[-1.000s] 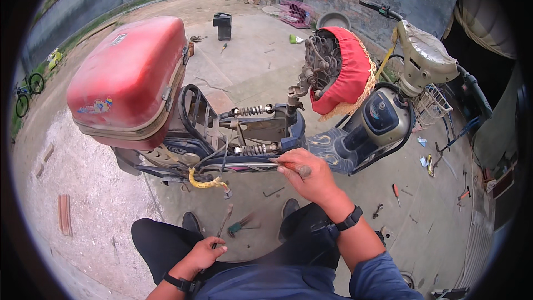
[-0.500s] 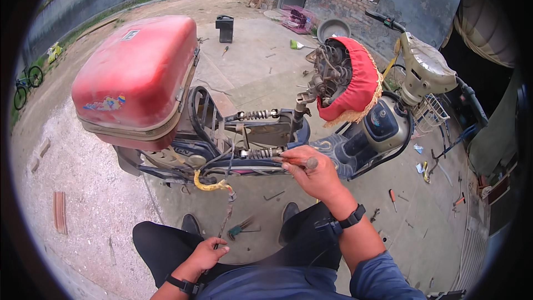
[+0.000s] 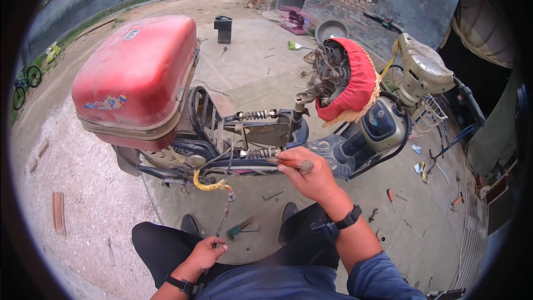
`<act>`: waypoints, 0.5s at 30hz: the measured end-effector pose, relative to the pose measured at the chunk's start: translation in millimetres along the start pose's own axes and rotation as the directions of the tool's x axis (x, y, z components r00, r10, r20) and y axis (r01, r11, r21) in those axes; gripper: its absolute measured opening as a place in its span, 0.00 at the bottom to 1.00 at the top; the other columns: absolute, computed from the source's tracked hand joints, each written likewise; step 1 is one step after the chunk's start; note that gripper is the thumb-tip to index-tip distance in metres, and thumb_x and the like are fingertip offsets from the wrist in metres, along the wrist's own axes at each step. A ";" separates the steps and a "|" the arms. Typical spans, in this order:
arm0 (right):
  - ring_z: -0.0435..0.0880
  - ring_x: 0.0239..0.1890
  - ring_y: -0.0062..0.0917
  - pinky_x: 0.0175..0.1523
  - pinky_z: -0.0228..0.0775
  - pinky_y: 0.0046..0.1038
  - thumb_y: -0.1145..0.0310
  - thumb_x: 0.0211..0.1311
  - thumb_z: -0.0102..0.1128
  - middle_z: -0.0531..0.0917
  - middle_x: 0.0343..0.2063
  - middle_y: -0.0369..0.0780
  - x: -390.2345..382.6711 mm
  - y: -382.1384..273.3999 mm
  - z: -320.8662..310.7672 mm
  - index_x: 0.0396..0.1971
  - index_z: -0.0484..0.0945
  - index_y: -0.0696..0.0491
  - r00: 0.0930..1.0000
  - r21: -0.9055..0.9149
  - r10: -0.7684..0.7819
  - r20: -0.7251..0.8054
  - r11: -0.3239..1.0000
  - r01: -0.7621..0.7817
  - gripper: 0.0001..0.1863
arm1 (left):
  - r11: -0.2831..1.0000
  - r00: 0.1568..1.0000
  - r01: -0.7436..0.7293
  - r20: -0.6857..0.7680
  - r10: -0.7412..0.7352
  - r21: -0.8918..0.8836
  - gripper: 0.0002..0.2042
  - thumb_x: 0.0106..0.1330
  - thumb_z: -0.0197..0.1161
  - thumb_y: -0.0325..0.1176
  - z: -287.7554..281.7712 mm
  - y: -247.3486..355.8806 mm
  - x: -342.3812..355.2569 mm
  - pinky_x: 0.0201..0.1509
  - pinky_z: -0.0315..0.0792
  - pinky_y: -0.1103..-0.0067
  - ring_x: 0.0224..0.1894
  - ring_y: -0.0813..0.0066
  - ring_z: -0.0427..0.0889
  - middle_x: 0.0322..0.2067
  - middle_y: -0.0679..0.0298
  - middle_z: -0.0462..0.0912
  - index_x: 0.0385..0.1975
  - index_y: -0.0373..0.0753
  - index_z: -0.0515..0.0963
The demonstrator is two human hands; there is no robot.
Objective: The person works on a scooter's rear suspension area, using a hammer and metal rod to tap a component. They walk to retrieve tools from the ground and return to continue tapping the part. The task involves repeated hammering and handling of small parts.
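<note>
My right hand [image 3: 312, 176] is closed around a tool with a reddish-orange handle [image 3: 295, 164]. The tool's working end is hard to make out. This hand is at the near side of the scooter [image 3: 261, 171], just right of the nearer shock absorber spring [image 3: 262, 154]. Low over my left thigh, my left hand [image 3: 206, 254] is pinching a thin dark cable [image 3: 224, 218]. The cable runs up to a connector [image 3: 231, 195] beside a yellow-wrapped wire bundle [image 3: 210, 186], which hangs from the scooter's side.
A red top box [image 3: 139, 78] sits over the scooter's rear. The seat [image 3: 355, 80], with a red fringed cover, is tipped up, its springs showing. Green-handled tools [image 3: 237, 230] and a hex key [image 3: 273, 195] lie between my feet. A screwdriver [image 3: 391, 196] lies to the right.
My right hand has shifted slightly to the left, and more of the tool's orange handle shows. My left hand keeps the cable in nearly the same place.
</note>
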State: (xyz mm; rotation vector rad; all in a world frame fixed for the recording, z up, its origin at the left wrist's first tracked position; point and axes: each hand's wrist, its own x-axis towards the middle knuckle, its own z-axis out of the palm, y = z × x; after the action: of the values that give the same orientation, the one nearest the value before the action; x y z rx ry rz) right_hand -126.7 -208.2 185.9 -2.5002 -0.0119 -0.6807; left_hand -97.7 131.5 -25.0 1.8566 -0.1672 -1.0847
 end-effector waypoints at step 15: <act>0.87 0.39 0.35 0.42 0.80 0.30 0.72 0.59 0.72 0.87 0.38 0.42 -8.8 7.0 3.8 0.43 0.86 0.53 1.000 0.035 -0.018 -0.015 0.999 0.019 0.12 | 1.000 1.000 0.008 -0.007 -0.008 0.007 0.19 0.65 0.71 0.39 1.4 -4.9 3.1 0.38 0.74 0.78 0.32 0.77 0.77 0.31 0.62 0.82 0.50 0.33 0.81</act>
State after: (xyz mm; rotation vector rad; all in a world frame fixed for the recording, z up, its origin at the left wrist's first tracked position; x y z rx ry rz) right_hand -131.6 -211.1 175.5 -2.4641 -0.0417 -0.7002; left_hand -98.4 131.5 -30.9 1.8683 -0.1596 -1.0850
